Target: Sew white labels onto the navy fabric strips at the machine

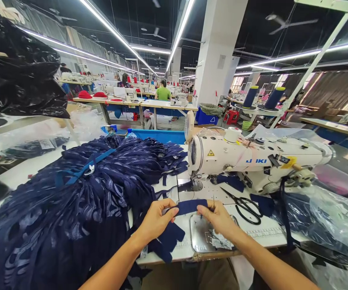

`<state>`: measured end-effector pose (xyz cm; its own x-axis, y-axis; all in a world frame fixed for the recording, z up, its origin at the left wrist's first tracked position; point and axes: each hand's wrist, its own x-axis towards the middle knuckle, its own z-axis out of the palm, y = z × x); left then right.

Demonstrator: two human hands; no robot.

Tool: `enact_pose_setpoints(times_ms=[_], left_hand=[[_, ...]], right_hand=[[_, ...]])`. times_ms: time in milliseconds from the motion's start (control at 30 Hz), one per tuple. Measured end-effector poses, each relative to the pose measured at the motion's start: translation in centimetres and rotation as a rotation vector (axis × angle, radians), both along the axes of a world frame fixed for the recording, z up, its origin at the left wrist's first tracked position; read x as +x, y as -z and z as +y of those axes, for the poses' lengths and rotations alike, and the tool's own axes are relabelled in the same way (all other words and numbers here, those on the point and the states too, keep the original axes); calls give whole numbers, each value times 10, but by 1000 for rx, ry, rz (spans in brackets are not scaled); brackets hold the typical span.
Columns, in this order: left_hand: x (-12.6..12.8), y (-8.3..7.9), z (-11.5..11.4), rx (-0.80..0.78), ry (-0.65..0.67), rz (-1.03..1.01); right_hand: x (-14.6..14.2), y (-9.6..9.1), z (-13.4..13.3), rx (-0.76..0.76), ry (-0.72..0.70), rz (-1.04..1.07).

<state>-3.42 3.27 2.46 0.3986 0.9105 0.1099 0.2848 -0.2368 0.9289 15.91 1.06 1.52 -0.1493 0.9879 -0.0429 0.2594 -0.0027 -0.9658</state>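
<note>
Between my two hands a navy fabric strip [192,206] is held stretched out flat, in front of the sewing machine's needle area. My left hand [158,217] pinches its left end between thumb and fingers. At the other end, my right hand [218,217] grips it the same way; a thin dark point shows by those fingers, too small to name. The white sewing machine [234,155] stands just beyond. Black-handled scissors [246,205] lie to the right of my right hand. Below my left hand, more navy fabric pieces [169,239] hang near the table edge.
A large heap of navy straps [86,189], crossed by a blue band [92,165], covers the left of the table. A metal plate [199,235] lies at the front edge. Plastic-wrapped navy fabric [309,213] sits at right. Further back, a person in green [163,92] sits at another table.
</note>
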Motion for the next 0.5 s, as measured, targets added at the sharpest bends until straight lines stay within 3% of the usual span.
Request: enact_pose_setpoints(times_ms=[67, 200, 333, 500], left_hand=[[1, 1, 0, 3, -5, -5], [-2, 1, 2, 25, -76, -6], [-5, 2, 5, -34, -94, -50], [8, 2, 17, -150, -20, -174]], right_hand=[[-5, 1, 2, 25, -24, 29], [-8, 1, 8, 69, 120, 18], [-1, 0, 4, 15, -27, -16], [16, 7, -2, 139, 31, -117]])
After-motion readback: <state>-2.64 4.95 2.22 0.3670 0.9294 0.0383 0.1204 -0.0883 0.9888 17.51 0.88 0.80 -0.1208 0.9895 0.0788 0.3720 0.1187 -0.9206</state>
